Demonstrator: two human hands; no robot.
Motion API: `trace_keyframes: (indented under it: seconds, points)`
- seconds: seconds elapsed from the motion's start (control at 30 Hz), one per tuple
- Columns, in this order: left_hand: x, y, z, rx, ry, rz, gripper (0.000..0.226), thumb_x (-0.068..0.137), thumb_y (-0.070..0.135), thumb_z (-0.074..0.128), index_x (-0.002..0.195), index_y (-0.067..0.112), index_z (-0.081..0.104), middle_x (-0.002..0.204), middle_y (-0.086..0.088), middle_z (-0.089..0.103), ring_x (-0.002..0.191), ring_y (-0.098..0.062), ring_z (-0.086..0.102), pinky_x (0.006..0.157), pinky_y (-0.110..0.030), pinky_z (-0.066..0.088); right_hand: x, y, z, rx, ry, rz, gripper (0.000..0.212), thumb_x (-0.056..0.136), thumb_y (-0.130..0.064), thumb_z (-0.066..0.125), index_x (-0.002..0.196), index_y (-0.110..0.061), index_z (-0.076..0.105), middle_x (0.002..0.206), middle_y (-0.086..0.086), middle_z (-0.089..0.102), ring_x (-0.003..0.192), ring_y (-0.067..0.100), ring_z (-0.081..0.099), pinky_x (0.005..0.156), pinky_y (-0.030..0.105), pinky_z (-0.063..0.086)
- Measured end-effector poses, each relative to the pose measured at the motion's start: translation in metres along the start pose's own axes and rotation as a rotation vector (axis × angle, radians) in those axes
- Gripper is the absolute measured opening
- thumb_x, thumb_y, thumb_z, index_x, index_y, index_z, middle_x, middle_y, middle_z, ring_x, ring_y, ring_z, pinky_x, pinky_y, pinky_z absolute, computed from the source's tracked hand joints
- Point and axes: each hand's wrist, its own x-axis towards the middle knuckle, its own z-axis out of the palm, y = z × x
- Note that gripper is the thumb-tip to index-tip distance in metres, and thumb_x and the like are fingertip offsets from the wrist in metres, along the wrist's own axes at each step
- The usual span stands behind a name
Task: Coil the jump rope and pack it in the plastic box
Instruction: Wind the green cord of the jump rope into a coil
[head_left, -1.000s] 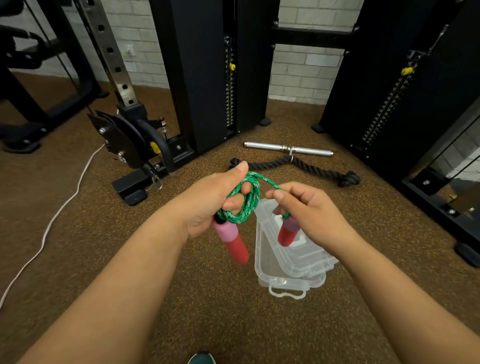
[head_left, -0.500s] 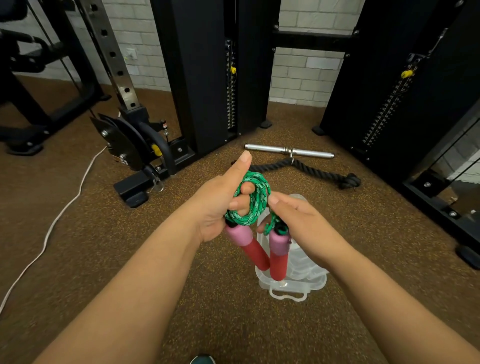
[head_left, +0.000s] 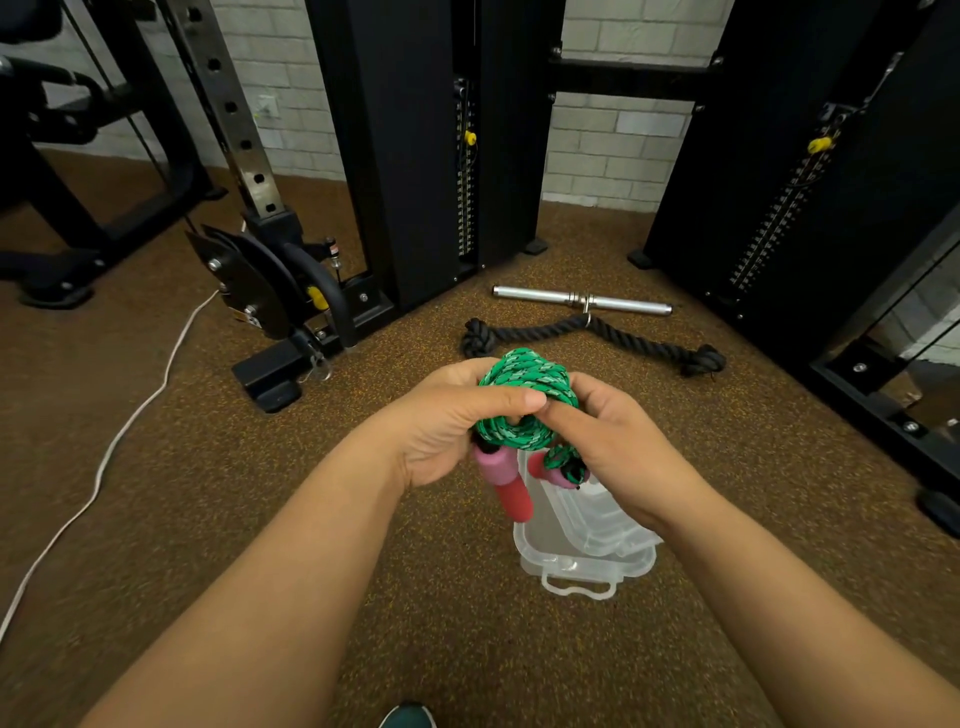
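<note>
Green rope (head_left: 524, 395) coil clamped by left hand (head_left: 447, 421) and right hand (head_left: 613, 447) directly above box (head_left: 582, 556), keeping loops gathered for packing.

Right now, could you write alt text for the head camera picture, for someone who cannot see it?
Two bare hands, left hand and right hand, hold a coiled green jump rope with pink-and-red handles above an open clear plastic box on a brown gym floor. Beyond lie a black rope attachment and a metal bar, before black weight machines.
</note>
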Motion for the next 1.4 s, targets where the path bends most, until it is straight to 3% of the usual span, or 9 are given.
trace_keyframes:
  seconds: [0.17, 0.23, 0.4, 0.53, 0.63, 0.87, 1.1, 1.2, 1.4]
  points:
    - [0.005, -0.006, 0.004, 0.118, 0.121, 0.057, 0.028, 0.085, -0.005, 0.059, 0.109, 0.008, 0.061, 0.107, -0.015, 0.066, 0.103, -0.027, 0.062, 0.1, -0.043, 0.048, 0.003, 0.0, 0.0, 0.113, 0.131, 0.004, 0.018, 0.094, -0.008, 0.052, 0.11, -0.006, 0.06, 0.1, 0.031, 0.061, 0.093, 0.033, 0.046, 0.082, 0.078, 0.032]
    - [0.008, -0.008, 0.007, 0.209, 0.179, 0.079, 0.023, 0.089, 0.0, 0.058, 0.108, 0.012, 0.063, 0.108, -0.014, 0.068, 0.103, -0.025, 0.064, 0.099, -0.041, 0.049, 0.004, 0.0, 0.0, 0.131, 0.174, 0.01, 0.016, 0.093, -0.007, 0.052, 0.107, -0.009, 0.061, 0.096, 0.024, 0.06, 0.094, 0.031, 0.044, 0.083, 0.081, 0.027]
    - [0.012, -0.009, 0.018, 0.346, 0.309, 0.12, 0.016, 0.096, 0.01, 0.049, 0.102, 0.018, 0.062, 0.097, -0.005, 0.068, 0.093, -0.019, 0.065, 0.089, -0.036, 0.053, 0.002, 0.005, 0.002, 0.129, 0.175, -0.021, 0.017, 0.092, -0.015, 0.056, 0.108, -0.015, 0.062, 0.099, 0.012, 0.068, 0.082, 0.032, 0.057, 0.062, 0.039, 0.047]
    - [0.01, -0.004, 0.017, 0.252, 0.416, 0.083, 0.014, 0.097, 0.011, 0.047, 0.097, 0.016, 0.06, 0.105, -0.014, 0.068, 0.101, -0.029, 0.064, 0.096, -0.048, 0.05, -0.001, 0.017, -0.001, 0.105, 0.043, -0.096, 0.041, 0.085, -0.016, 0.065, 0.125, -0.019, 0.054, 0.116, 0.002, 0.066, 0.102, 0.014, 0.065, 0.079, 0.024, 0.054]
    - [0.006, 0.001, 0.013, 0.129, 0.46, 0.046, 0.013, 0.098, 0.01, 0.045, 0.102, 0.008, 0.057, 0.121, -0.026, 0.061, 0.109, -0.04, 0.062, 0.095, -0.056, 0.049, -0.007, 0.028, -0.007, -0.07, -0.118, -0.067, 0.062, 0.074, -0.029, 0.077, 0.13, -0.029, 0.05, 0.118, -0.001, 0.065, 0.1, 0.018, 0.065, 0.081, 0.035, 0.056]
    - [-0.013, 0.007, 0.018, -0.102, 0.489, 0.076, 0.024, 0.098, 0.006, 0.042, 0.119, 0.0, 0.053, 0.111, -0.022, 0.067, 0.089, -0.029, 0.07, 0.076, -0.044, 0.06, -0.025, 0.035, -0.019, -0.028, -0.263, 0.059, 0.032, 0.086, -0.047, 0.061, 0.109, -0.024, 0.062, 0.084, 0.0, 0.07, 0.074, 0.019, 0.064, 0.063, 0.028, 0.052]
    - [-0.044, -0.015, 0.014, -0.162, 0.534, 0.078, 0.024, 0.099, 0.004, 0.039, 0.116, -0.002, 0.054, 0.115, -0.025, 0.065, 0.097, -0.032, 0.067, 0.093, -0.048, 0.051, -0.034, 0.055, -0.041, -0.092, -0.328, 0.12, 0.05, 0.081, -0.045, 0.06, 0.127, -0.029, 0.056, 0.13, -0.004, 0.062, 0.121, 0.012, 0.056, 0.105, 0.033, 0.04]
    - [-0.041, -0.018, 0.012, -0.139, 0.515, 0.089, 0.027, 0.099, 0.002, 0.038, 0.12, -0.003, 0.053, 0.119, -0.025, 0.064, 0.107, -0.034, 0.064, 0.097, -0.048, 0.049, -0.033, 0.062, -0.04, -0.109, -0.342, 0.162, 0.045, 0.082, -0.027, 0.059, 0.126, -0.024, 0.055, 0.128, -0.004, 0.062, 0.117, 0.004, 0.057, 0.094, 0.018, 0.045]
    - [-0.022, -0.025, 0.004, -0.184, 0.465, 0.095, 0.027, 0.1, 0.003, 0.035, 0.122, -0.005, 0.049, 0.122, -0.029, 0.059, 0.097, -0.042, 0.067, 0.074, -0.06, 0.055, -0.02, 0.084, -0.034, -0.094, -0.29, 0.245, 0.053, 0.075, -0.021, 0.059, 0.127, -0.024, 0.055, 0.126, 0.005, 0.061, 0.111, 0.012, 0.061, 0.087, 0.022, 0.049]
